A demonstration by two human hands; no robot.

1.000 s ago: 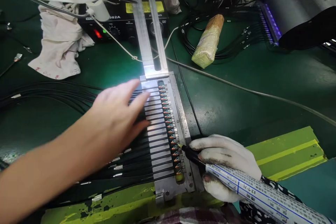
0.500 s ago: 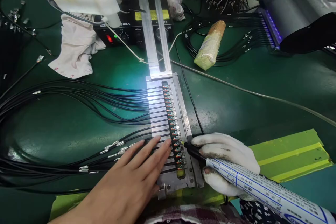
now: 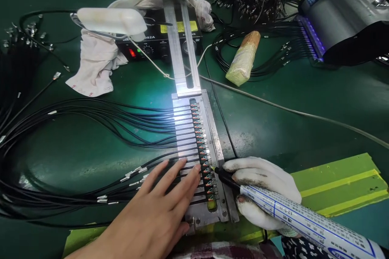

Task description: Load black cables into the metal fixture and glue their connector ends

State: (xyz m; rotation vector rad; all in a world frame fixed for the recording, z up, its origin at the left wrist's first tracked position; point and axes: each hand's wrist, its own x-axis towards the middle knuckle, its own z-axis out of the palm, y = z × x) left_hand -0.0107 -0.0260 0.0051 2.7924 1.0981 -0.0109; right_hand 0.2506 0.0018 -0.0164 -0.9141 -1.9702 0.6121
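My bare left hand (image 3: 158, 202) lies flat with its fingers stretched over the black cables (image 3: 186, 143) and the lower part of a metal fixture (image 3: 216, 158). The cables run into the fixture in a row, each ending in a small metal connector (image 3: 200, 145) with coloured wires showing. Wearing a white glove, my right hand (image 3: 264, 186) is closed around a glue tube (image 3: 298, 214) with a printed white and blue label. Its black nozzle (image 3: 226, 178) ends in a thin yellowish tip by the connectors near my left fingertips. Whether the tip touches one, I cannot tell.
A white lamp (image 3: 111, 22) lights the fixture from the upper left. Behind it stand a black control box (image 3: 156, 50) and white cloths (image 3: 97, 62). A wrapped block (image 3: 243, 60) lies right of centre; a grey device with purple light (image 3: 349, 20) sits far right.
The whole view has shifted slightly, so things appear a little lower and further right. The hands keep nearly the same place on the fixture, with the nozzle tip still at the connectors.
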